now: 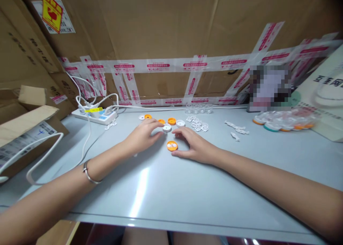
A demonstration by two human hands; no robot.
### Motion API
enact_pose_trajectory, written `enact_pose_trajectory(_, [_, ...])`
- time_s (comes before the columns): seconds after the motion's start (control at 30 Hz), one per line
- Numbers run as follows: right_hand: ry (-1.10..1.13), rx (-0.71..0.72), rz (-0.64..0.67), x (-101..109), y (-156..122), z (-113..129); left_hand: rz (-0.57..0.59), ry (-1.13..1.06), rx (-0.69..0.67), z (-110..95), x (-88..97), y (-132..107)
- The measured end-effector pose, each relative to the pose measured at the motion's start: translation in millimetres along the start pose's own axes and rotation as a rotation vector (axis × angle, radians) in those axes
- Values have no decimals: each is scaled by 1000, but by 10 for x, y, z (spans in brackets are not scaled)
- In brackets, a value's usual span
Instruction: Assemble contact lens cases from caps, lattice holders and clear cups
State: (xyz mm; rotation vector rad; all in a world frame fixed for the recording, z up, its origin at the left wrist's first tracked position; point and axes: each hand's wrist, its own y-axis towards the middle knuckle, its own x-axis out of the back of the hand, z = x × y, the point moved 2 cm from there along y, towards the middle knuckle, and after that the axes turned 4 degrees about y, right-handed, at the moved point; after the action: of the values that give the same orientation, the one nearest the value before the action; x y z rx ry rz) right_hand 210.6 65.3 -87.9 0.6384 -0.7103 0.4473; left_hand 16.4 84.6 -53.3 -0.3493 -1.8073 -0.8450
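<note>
My left hand (147,135) reaches over the table with thumb and fingers apart, close beside a round white cap-like piece (167,128). Whether its fingertips touch that piece I cannot tell. My right hand (194,145) is spread in a C shape, thumb and fingers apart at the right side of an orange round cap (172,146) with small white parts inside. More shallow orange (172,121) and white (180,123) round pieces lie just behind the hands, some partly hidden by my left fingers.
Clear cups (198,108) stand at the back beside white openwork parts (197,124). White strip-like pieces (237,127) lie to the right, near a pile of clear-topped round items (284,121). A power strip (95,114) with cables and an open carton (29,141) are at left.
</note>
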Motion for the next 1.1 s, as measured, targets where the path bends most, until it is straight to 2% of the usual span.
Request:
enact_pose_trajectory(0.1, [-14, -4, 23, 12, 18, 1, 90, 57, -13, 75, -4, 151])
enact_pose_trajectory(0.3, [-7, -1, 38, 31, 23, 12, 229, 145, -143, 93, -51, 348])
enact_pose_trajectory(0.5, [4, 24, 49, 49, 24, 33, 203, 168, -141, 91, -184, 379])
enact_pose_trajectory(0.63, [18, 38, 46, 54, 16, 33, 164, 138, -41, 32, -120, 370])
enact_pose_trajectory(0.7, [27, 52, 40, 53, 12, 25, 113, -17, 27, -23, -15, 328])
enact_pose_trajectory(0.77, [35, 67, 27, 50, 12, 14, 112, -349, 105, -70, 83, 250])
enact_pose_trajectory(0.83, [43, 75, 12, 46, 14, 3, 203, -703, 165, -103, 130, 147])
enact_pose_trajectory(0.9, [50, 70, 5, 38, 15, -7, 285, -931, 207, -109, 126, 48])
enact_pose_trajectory(1.0, [64, 60, -1, 30, 12, -17, 315, -1088, 253, -63, 56, -38])
enact_pose_trajectory(1.1, [74, 64, -11, 34, 5, -21, 303, -1094, 253, -1, -19, -42])
